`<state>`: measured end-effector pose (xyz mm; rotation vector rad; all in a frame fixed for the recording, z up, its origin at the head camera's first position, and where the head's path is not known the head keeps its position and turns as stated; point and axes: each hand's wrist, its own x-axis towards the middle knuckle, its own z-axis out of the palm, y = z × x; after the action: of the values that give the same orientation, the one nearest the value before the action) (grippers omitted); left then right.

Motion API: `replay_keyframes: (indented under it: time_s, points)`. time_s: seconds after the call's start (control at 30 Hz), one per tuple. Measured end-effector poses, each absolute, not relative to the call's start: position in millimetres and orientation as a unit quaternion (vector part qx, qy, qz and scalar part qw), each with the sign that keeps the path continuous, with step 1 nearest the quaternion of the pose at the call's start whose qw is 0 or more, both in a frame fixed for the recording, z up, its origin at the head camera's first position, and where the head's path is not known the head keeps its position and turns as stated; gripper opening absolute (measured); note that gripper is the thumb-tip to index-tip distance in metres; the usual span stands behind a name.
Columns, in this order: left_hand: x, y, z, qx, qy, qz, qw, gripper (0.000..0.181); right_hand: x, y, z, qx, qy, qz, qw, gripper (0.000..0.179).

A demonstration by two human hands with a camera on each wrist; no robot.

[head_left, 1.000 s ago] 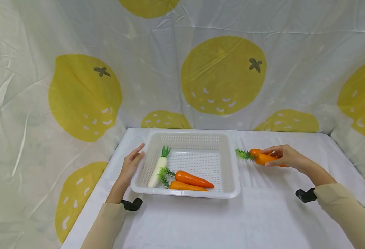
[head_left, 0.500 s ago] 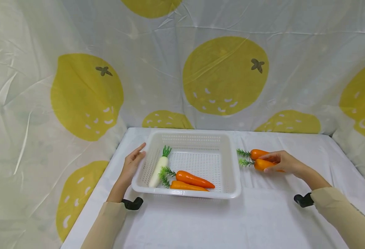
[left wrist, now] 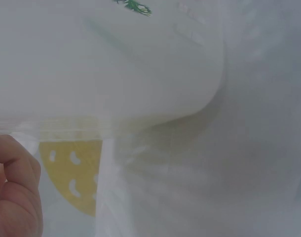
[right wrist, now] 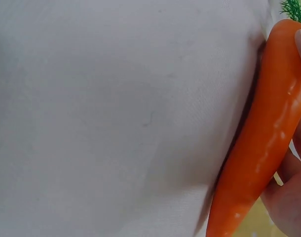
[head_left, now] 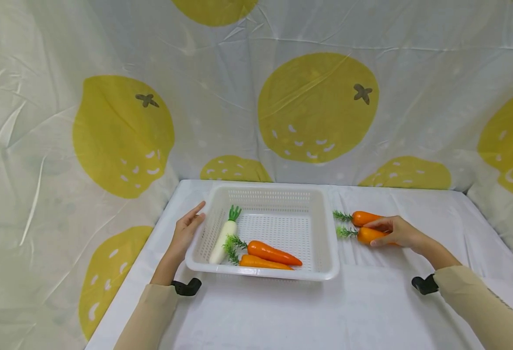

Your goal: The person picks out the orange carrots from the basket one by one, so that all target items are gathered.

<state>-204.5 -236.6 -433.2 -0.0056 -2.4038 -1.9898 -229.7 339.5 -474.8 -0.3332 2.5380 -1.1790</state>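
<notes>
At the right of the head view, my right hand (head_left: pixel 398 233) grips the nearer of two orange carrots (head_left: pixel 365 236), thumb on the near side and fingers over the far side. The right wrist view shows that carrot's long smooth body (right wrist: pixel 269 118) close over the white cloth. Just behind it lies the second carrot (head_left: pixel 363 218), its tip hidden by my fingers. My left hand (head_left: pixel 183 237) is against the left side of a white plastic basket (head_left: pixel 261 274), fingers extended at the rim. Inside are a white radish (head_left: pixel 223 243), a carrot (head_left: pixel 271 252) and a paler orange carrot (head_left: pixel 261 261).
A white cloth (head_left: pixel 370 306) covers the table. Behind it and along the left side hangs a curtain (head_left: pixel 221 112) printed with yellow lemons. The basket's right wall stands close to the green tops of the two carrots outside it.
My right hand has drawn the nearer carrot slightly toward me, opening a gap between it and the carrot behind. My left hand and the basket stay in place.
</notes>
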Motion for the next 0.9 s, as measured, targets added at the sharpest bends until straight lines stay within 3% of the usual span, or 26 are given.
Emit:
replay_keyframes:
  time_s: [0.33, 0.9]
  points:
    - [-218, -247, -464, -0.001, -0.761, -0.648, 0.026, 0.047, -228, 340, -480, -0.118, 0.887, -0.418, 0.157, 0.055]
    - [-217, -245, -459, -0.003, -0.762, -0.647, 0.029, 0.047, -230, 356, -480, -0.119, 0.890, -0.419, 0.137, 0.055]
